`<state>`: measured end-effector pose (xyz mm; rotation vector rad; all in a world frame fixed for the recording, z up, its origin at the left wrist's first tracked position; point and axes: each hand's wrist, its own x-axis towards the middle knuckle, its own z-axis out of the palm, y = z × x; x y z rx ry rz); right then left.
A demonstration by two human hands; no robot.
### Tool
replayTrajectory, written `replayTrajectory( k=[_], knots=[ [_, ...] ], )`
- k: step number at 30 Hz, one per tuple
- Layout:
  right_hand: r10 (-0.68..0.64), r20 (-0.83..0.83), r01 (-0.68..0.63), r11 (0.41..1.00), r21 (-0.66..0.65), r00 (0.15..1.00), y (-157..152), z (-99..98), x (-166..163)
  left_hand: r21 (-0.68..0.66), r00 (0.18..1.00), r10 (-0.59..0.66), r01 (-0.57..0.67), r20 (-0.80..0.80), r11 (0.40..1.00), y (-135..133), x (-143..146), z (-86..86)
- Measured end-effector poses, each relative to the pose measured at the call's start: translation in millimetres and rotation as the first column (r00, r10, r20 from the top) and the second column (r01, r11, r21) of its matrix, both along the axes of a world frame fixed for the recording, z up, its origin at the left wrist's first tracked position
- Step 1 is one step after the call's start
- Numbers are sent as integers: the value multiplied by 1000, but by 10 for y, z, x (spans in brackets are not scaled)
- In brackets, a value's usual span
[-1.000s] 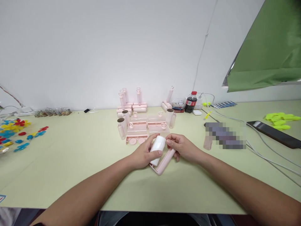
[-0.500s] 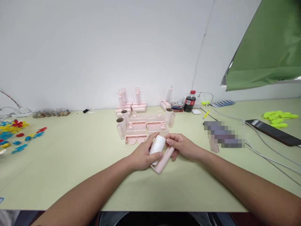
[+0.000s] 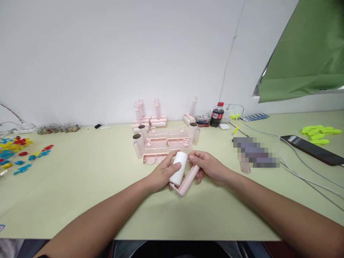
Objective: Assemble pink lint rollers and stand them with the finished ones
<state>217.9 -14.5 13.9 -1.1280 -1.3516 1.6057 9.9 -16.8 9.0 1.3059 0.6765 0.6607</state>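
My left hand (image 3: 162, 172) is closed round a white lint roll (image 3: 179, 168), its thumb lying across the front. Beside the roll, a pink lint roller frame (image 3: 189, 181) slants up to the right, with its lower corner under the roll's bottom end. The fingers of my right hand (image 3: 204, 165) grip the frame's upper end. Just beyond my hands lie pink lint roller cases (image 3: 156, 143), and an open pink piece with round discs (image 3: 155, 158) sits nearest my left hand. Upright rolls with brown cores (image 3: 137, 145) stand on either side.
Assembled pink rollers (image 3: 158, 122) stand along the wall. A cola bottle (image 3: 217, 114), white cables (image 3: 298, 175) and a dark phone (image 3: 313, 150) are at right. Yellow-green pieces (image 3: 318, 133) lie farther right. Colourful plastic pieces (image 3: 18, 150) are spread at far left.
The white roll has turned more upright in my left hand, and its lower end now shows by the frame's corner. My left thumb has moved up along the roll. My right hand barely moves.
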Motion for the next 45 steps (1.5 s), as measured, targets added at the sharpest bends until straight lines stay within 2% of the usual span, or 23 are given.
replayTrajectory(
  k=[5,8,10,13,15,20,23,25,28,32,38,45],
  knots=[
    [-13,-3,13,1000,1,1000,-5,-1,-5,-2,1000,4,-4,2,1000,-3,9,0],
    [3,-7,-3,1000,5,1000,-7,-6,-1,114,998,-37,41,-43,993,10,-35,13],
    [38,-10,-38,999,-1,999,-9,0,9,267,988,-43,82,-148,960,27,-89,36],
    [116,-30,-117,993,-15,993,-12,21,38,538,943,34,159,-331,828,46,-171,108],
    [173,-49,-174,984,-22,984,-15,33,63,643,907,82,228,-414,731,43,-203,180],
    [279,-35,-279,960,9,960,-22,27,114,736,842,123,376,-525,563,11,-195,288],
    [318,24,-319,946,56,948,-21,4,127,789,812,217,403,-542,463,17,-178,226],
    [335,57,-339,936,98,941,-22,-8,123,818,797,289,393,-531,420,27,-167,170],
    [316,77,-324,933,153,946,-32,-12,96,849,792,360,347,-493,398,25,-146,140],
    [226,108,-244,949,200,968,-54,4,48,857,765,427,312,-483,410,-2,-116,193],
    [140,111,-162,961,224,984,-83,-14,-13,864,736,476,306,-481,400,1,-124,231],
    [125,114,-147,966,212,986,-90,-51,-24,841,708,472,349,-525,413,36,-134,241]
  ],
)
